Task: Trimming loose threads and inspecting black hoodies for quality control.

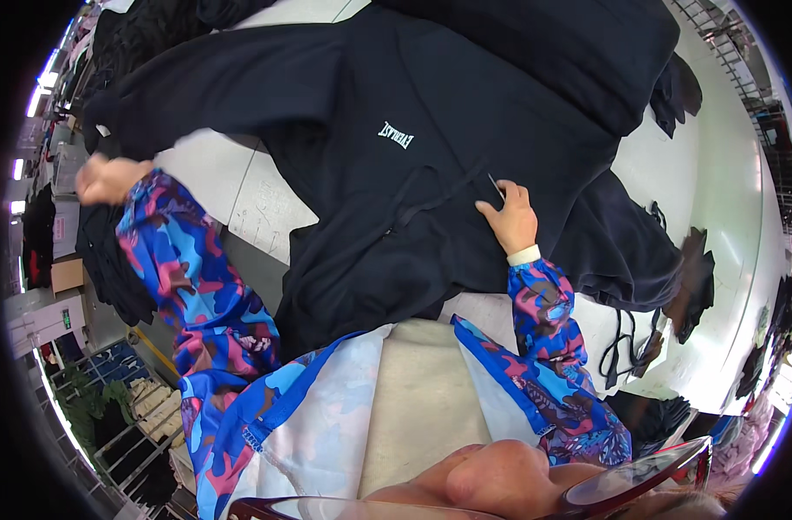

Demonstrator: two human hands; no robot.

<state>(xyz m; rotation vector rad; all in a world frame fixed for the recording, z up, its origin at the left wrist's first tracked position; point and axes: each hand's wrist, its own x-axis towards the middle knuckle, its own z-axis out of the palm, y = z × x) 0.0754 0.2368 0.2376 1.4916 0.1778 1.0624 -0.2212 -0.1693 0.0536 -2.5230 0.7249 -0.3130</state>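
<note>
A black hooded sweatshirt point(327, 165) with a small white chest print lies spread over the table, its hood and drawstrings toward me. My right hand point(512, 218) rests over the hood side of it, fingers bent around small thread snips point(495, 184); only a thin pointed metal tip shows past the fingers. Far out to the left, my left hand point(110, 179) is just below the cuff of the outstretched sleeve point(214, 82). Motion smears its fingers, so whether they touch the cuff is unclear. A small white tag point(103, 131) shows at that cuff.
More dark garments are heaped behind point(578, 43) and right of the sweatshirt point(630, 243). Dark straps point(621, 347) and fabric scraps lie on the pale table point(717, 329) at right. Clothing piles and a cardboard box point(67, 276) stand beyond the left edge.
</note>
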